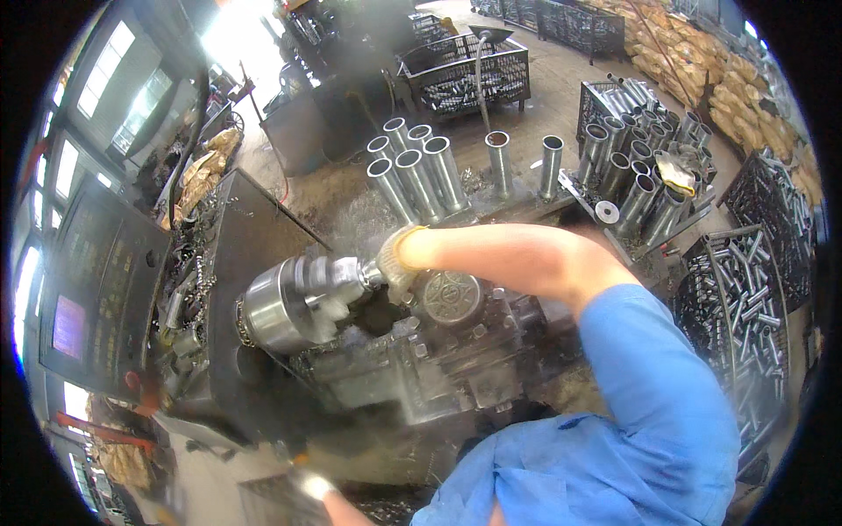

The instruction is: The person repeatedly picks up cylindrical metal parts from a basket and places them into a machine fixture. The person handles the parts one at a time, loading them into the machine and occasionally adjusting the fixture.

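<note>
My right hand, in a pale knit glove, is closed around the near end of a shiny metal tube in front of the lathe chuck. Most of its fingers are hidden behind the glove's back. The chuck is a large, bright steel cylinder, and its jaws look smeared. Down at the lower left, my left hand shows as a pale, blurred glove. Its fingers cannot be made out. Beneath my right forearm lies the dark tool carriage with a round embossed cap.
Several upright steel tubes stand behind the carriage, with more bunched in a pile at the right. Wire bins of short metal pieces line the right side. A control panel stands left. Metal shavings lie beside the chuck.
</note>
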Available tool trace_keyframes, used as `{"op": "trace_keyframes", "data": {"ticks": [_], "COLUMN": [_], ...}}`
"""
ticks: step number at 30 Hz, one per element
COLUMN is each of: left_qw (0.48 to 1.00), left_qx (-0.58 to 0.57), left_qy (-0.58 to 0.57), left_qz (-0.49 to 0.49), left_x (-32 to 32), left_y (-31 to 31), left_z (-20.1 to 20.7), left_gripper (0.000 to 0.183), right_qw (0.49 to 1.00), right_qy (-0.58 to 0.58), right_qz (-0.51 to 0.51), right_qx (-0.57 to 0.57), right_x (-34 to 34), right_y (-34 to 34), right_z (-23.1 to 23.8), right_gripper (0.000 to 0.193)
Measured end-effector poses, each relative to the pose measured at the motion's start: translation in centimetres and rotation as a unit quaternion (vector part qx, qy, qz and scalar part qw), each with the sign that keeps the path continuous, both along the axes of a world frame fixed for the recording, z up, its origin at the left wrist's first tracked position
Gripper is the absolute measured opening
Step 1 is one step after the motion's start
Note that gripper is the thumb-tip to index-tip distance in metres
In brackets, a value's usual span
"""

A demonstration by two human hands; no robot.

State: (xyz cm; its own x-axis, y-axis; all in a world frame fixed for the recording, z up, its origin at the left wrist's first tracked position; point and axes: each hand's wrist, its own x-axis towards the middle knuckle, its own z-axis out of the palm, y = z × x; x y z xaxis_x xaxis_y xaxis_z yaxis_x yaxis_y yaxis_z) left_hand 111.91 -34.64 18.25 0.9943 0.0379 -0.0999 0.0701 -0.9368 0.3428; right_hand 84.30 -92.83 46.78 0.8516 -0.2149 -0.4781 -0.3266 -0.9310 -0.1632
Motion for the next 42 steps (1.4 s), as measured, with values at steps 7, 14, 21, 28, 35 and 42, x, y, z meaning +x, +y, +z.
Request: {"op": "trace_keyframes", "data": {"ticks": [7,14,21,28,35,42], "left_qw": [0.784,0.741,0.843,0.838,0.783,0.785], "left_qx": [-0.607,-0.623,-0.474,-0.167,-0.321,-0.222], "left_qy": [0.112,0.235,0.252,0.010,0.019,-0.135], "left_qz": [0.063,0.088,-0.031,-0.519,-0.532,-0.563], "left_x": [0.5,-10.3,-14.8,-14.7,-17.7,-16.7], "left_y": [1.1,-1.3,-4.7,-16.5,-36.1,-43.7], "left_z": [-1.2,-8.1,-11.1,-3.9,9.3,9.7], "left_gripper": [0.046,0.043,0.046,0.046,0.063,0.068], "right_qw": [0.996,0.998,0.992,0.961,0.984,0.951], "right_qy": [0.039,-0.011,0.009,-0.200,0.003,-0.238], "right_qz": [0.050,0.017,-0.087,0.064,-0.087,-0.052], "right_qx": [0.064,0.065,0.095,0.179,0.158,0.191], "right_x": [3.9,4.0,3.2,1.1,0.8,1.0], "right_y": [0.5,1.0,-0.3,-3.8,-1.0,-2.0], "right_z": [-2.5,-3.9,-4.8,-6.0,-2.0,-5.3], "right_gripper": [0.043,0.037,0.035,0.030,0.040,0.034]}}
